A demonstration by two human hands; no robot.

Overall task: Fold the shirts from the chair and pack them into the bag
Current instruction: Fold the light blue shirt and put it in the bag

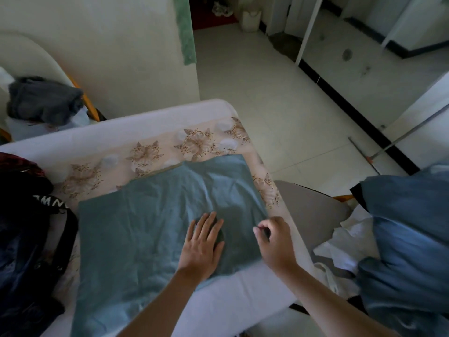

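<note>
Pale floor tiles (279, 98) fill the room from 12 to 2 o'clock, and a bed (136, 132) with a floral sheet takes up the middle. On the bed a teal shirt (136, 229) lies spread flat and wrinkled, reaching from the centre down to 7 o'clock. The left hand (202, 242) rests palm down on the shirt near its right side, fingers straight and slightly apart. Just beside it, at 4 o'clock from the centre, the right hand (274, 237) has its fingers curled and pinches the shirt's right edge.

A black bag (24, 239) sits on the bed at 9 o'clock, touching the shirt's left edge. At 3 to 4 o'clock a grey chair (313, 215) carries a blue denim garment (408, 234) and a crumpled white garment (349, 242). At 10 o'clock a dark grey garment (43, 100) lies on another seat.
</note>
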